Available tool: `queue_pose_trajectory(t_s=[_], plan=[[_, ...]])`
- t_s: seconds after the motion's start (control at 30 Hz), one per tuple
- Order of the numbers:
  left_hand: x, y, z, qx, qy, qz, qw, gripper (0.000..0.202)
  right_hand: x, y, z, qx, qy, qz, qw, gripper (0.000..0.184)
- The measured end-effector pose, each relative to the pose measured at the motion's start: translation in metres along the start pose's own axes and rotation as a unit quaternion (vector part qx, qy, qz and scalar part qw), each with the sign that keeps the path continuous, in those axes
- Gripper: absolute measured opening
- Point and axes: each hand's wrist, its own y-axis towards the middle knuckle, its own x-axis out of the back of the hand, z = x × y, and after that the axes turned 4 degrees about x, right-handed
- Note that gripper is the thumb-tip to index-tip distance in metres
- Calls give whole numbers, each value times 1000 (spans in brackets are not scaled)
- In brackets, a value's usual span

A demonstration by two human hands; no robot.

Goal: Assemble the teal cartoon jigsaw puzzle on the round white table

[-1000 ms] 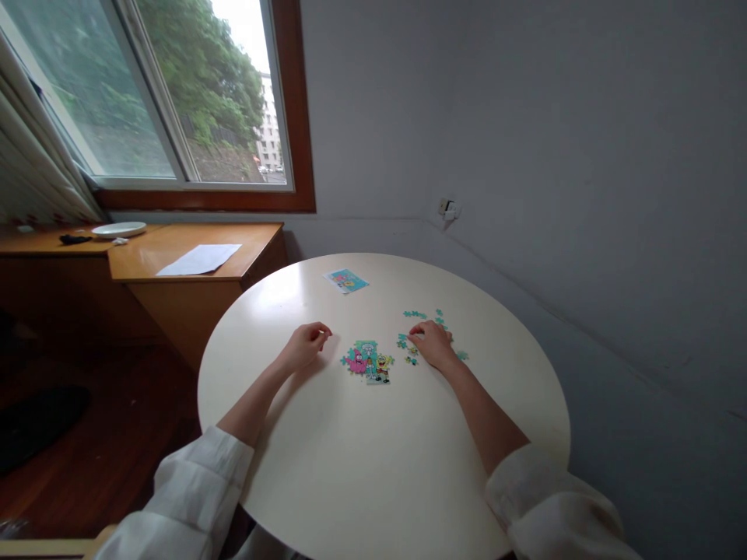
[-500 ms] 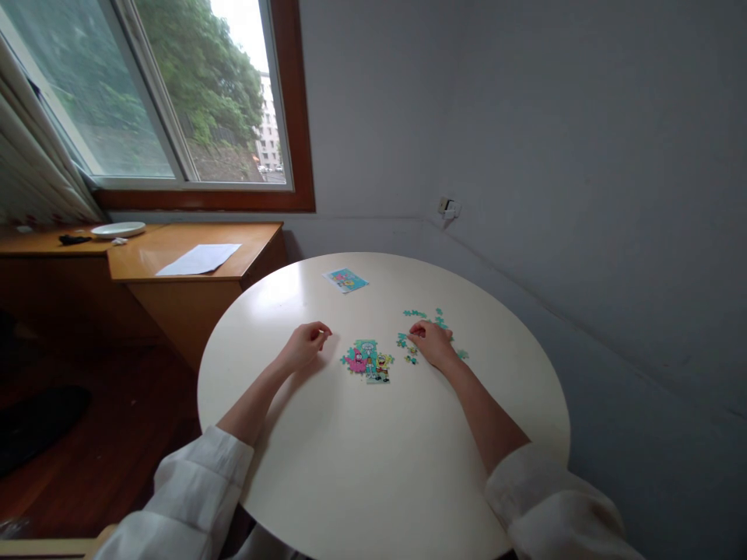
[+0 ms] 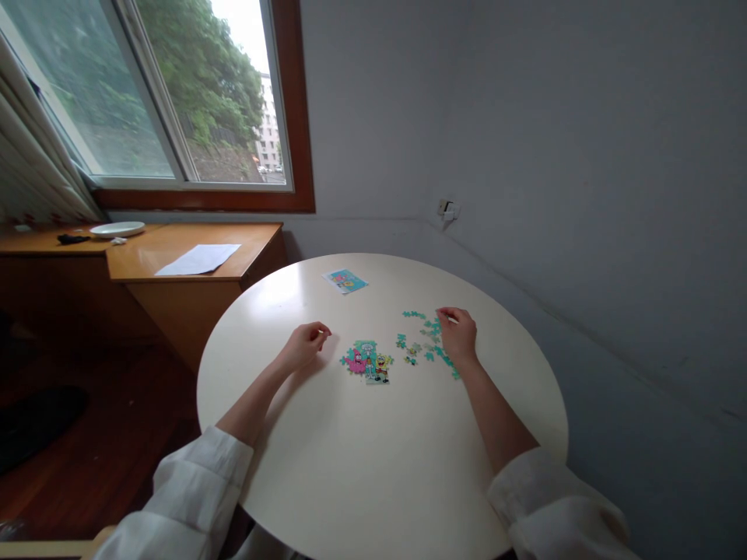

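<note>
A partly joined jigsaw puzzle (image 3: 367, 362) lies mid-table, showing a pink, a teal and a yellow cartoon figure. To its left, my left hand (image 3: 307, 344) hovers by the table with fingers curled together; whatever may be between them is too small to see. On the right side, loose teal puzzle pieces (image 3: 430, 330) are scattered, several of them partly behind my right hand (image 3: 459, 333). That hand's thumb and finger pinch at the far edge of the scatter, where a puzzle piece lay; the piece is mostly hidden by the fingertips.
A picture card (image 3: 345, 281) with the cartoon figures lies toward the back of the round white table (image 3: 373, 474). Left of it, a wooden desk (image 3: 145, 253) holds a sheet of paper (image 3: 198, 259) and a white plate (image 3: 117, 229). Grey walls border the table's far right.
My right hand has moved right and slightly back, from the near-left pieces to the far edge of the scatter, uncovering several teal pieces. My left hand has stayed in place.
</note>
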Motion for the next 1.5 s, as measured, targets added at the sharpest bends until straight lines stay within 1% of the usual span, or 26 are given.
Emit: queue_pose_trajectory(t_s=[0.1,0.17,0.3,0.47,0.57,0.73,0.97,1.03,1.13,1.23,1.33,1.43,1.5], plan=[[0,0,0,0,0,-1,1000,21,3,4,0,-79,64,0,995,24],[1,0,0,-1,0,-1,1000,21,6,7,1,-111,109,6,988,28],[1,-1,0,-2,2,0,1000,21,11,8,3,-115,141,5,983,33],[1,-1,-1,-2,5,0,1000,20,9,5,4,-147,123,50,980,35],[1,0,-1,-3,6,1,1000,20,8,4,2,-159,114,55,979,35],[0,0,0,-4,6,0,1000,20,8,6,-5,-150,106,32,982,34],[-1,-1,0,-4,5,0,1000,20,7,8,-14,-146,88,18,985,26],[-1,-1,-1,-4,5,1,1000,20,7,8,-15,-140,75,26,987,27],[-1,-1,-2,-4,6,2,1000,21,7,7,-15,-115,12,53,992,26],[0,-2,-3,-3,8,3,1000,21,9,6,-14,-98,-41,71,992,23],[0,-1,-3,-5,9,3,1000,20,11,5,-13,-89,-83,76,990,17],[-1,0,-1,-7,9,5,1000,20,12,3,-11,-81,-112,81,987,15],[-2,1,2,-8,10,6,1000,21,11,2,-9,-78,-114,95,986,17]])
